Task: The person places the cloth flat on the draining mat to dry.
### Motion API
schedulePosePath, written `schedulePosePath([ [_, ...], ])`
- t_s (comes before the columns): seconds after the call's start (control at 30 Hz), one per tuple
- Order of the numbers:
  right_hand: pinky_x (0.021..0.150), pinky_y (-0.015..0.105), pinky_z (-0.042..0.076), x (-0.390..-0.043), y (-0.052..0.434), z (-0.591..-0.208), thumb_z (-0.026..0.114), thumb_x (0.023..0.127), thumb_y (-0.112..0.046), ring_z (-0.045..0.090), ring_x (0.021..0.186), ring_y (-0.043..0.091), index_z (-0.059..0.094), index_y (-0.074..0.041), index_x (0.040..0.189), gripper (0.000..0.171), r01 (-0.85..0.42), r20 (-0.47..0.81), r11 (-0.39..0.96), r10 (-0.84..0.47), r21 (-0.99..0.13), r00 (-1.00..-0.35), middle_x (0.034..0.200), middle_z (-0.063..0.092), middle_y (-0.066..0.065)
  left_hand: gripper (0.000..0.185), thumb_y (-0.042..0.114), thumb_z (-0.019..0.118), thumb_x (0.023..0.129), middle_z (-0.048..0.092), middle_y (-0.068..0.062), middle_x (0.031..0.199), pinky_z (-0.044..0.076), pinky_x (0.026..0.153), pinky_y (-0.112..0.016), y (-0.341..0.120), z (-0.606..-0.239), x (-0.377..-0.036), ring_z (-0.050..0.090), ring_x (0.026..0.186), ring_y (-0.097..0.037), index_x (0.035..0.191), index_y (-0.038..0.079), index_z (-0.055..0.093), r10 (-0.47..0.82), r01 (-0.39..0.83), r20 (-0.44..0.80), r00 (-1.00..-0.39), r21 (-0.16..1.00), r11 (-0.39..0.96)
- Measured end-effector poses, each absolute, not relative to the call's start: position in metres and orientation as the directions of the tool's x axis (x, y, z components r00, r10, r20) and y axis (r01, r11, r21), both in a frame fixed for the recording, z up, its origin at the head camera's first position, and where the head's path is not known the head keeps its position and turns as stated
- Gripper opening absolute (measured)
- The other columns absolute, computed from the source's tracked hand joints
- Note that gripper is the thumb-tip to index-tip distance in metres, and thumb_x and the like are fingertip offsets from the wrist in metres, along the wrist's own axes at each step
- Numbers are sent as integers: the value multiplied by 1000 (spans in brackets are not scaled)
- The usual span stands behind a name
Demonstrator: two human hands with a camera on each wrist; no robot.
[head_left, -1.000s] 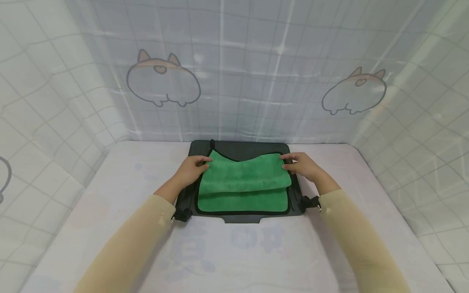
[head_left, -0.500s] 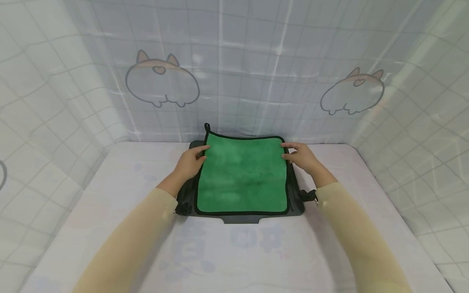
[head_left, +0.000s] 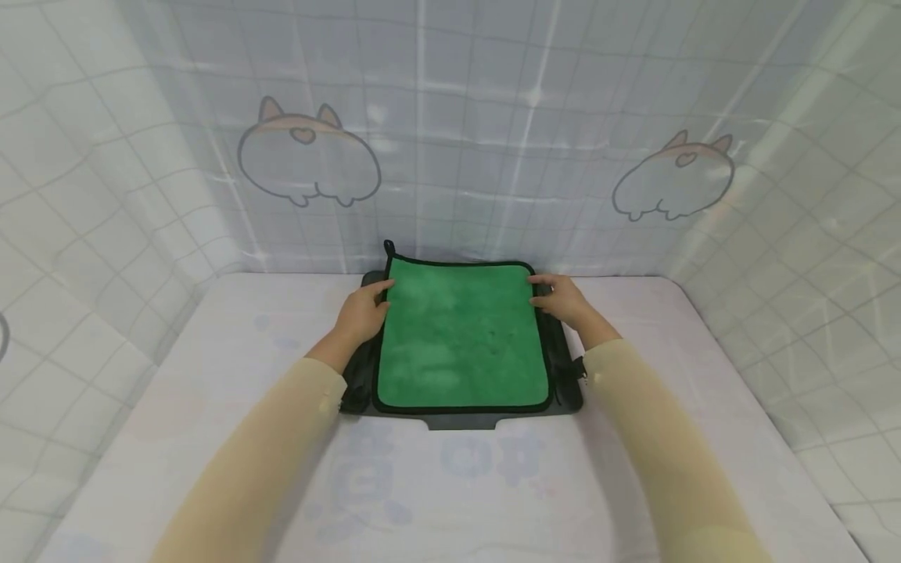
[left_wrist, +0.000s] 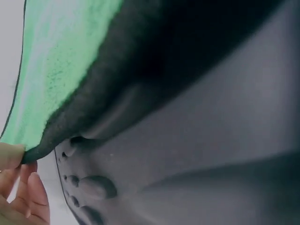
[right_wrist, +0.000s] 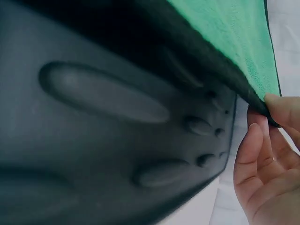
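Note:
A green cloth (head_left: 461, 336) with a black border and a small black hanging loop lies spread over a dark grey board (head_left: 462, 422). My left hand (head_left: 360, 313) pinches the cloth's left edge near its far corner, thumb on the green face in the left wrist view. On the opposite side my right hand (head_left: 566, 301) pinches the right edge near the other far corner. Both wrist views show this far part of the cloth (right_wrist: 234, 42) raised above the board (left_wrist: 187, 140), which has oval bumps. The near edge of the cloth rests along the board's front.
The board stands on a table with a pale printed cover (head_left: 450, 500). Behind it hangs a pale checked curtain (head_left: 457, 156) with cartoon animal drawings, and similar sheets (head_left: 91, 234) close off both sides.
A second ago the cloth sagged in a fold across its middle. Both hands have moved away toward the curtain, drawing it flat, and the right hand has shifted slightly left.

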State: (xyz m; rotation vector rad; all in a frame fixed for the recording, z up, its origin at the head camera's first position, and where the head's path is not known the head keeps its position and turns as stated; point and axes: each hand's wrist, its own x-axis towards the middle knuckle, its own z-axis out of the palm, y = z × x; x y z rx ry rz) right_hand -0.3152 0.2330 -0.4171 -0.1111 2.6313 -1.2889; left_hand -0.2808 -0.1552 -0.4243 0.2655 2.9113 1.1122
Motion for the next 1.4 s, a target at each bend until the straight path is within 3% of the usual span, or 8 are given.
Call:
schedulePosePath([
  [0.1, 97, 47, 51, -317, 229, -423, 62, 99, -6, 53, 127, 40, 48, -10, 150, 52, 42, -171, 615, -153, -787, -973, 162, 24, 18, 51, 8, 52, 104, 60, -15, 80, 43, 55, -31, -154, -426, -281, 46, 54, -16, 154, 10, 41, 158, 119, -4, -987, 641, 758],
  [0.2, 96, 46, 52, -318, 227, -428, 62, 99, -6, 55, 124, 40, 48, -9, 149, 52, 50, -181, 637, -142, -769, -973, 162, 25, 19, 52, 8, 51, 105, 67, -20, 99, 46, 61, -33, -151, -429, -282, 52, 58, -19, 155, 10, 38, 160, 94, -50, -986, 626, 774],
  [0.33, 94, 44, 54, -321, 227, -435, 63, 99, -8, 58, 120, 40, 49, -9, 148, 51, 56, -187, 666, -127, -744, -974, 161, 26, 20, 52, 8, 48, 106, 52, -22, 144, 50, 79, -38, -149, -431, -284, 64, 92, -30, 156, 9, 35, 169, 80, -91, -981, 604, 793],
  [0.47, 100, 48, 49, -323, 226, -439, 63, 99, -10, 49, 131, 41, 49, -8, 148, 51, 51, -189, 693, -125, -719, -974, 161, 27, 20, 53, 6, 46, 106, 38, -22, 155, 46, 100, -45, -150, -433, -288, 54, 124, -38, 157, 6, 32, 194, 85, -140, -971, 556, 827],
  [0.6, 111, 54, 36, -325, 225, -440, 64, 98, -11, 29, 145, 41, 47, -5, 149, 54, 24, -189, 731, -145, -682, -971, 160, 27, 22, 52, 4, 43, 105, 25, -26, 160, 31, 116, -48, -149, -431, -292, 30, 144, -42, 156, -1, 30, 227, 103, -194, -954, 500, 860],
  [0.67, 114, 55, 31, -325, 224, -439, 65, 98, -10, 24, 147, 42, 46, -4, 149, 55, 8, -189, 743, -160, -669, -969, 159, 28, 23, 52, 4, 42, 105, 21, -27, 161, 26, 118, -49, -149, -429, -293, 23, 147, -43, 155, -2, 29, 232, 101, -215, -949, 489, 866],
  [1.1, 115, 56, 30, -323, 224, -432, 61, 101, -11, 22, 147, 43, 45, -4, 150, 52, 3, -198, 752, -169, -659, -966, 160, 25, 23, 51, 5, 43, 105, 22, -31, 159, 22, 120, -50, -150, -425, -298, 21, 147, -45, 154, -5, 29, 270, 142, -210, -940, 478, 867],
  [1.4, 101, 50, 47, -321, 227, -424, 57, 101, -8, 51, 127, 42, 47, 1, 146, 47, -19, -201, 781, -184, -624, -962, 155, 34, 26, 52, 6, 46, 105, 24, -27, 159, 24, 119, -51, -156, -417, -293, 22, 147, -43, 154, -4, 31, 266, 111, -229, -936, 527, 843],
])
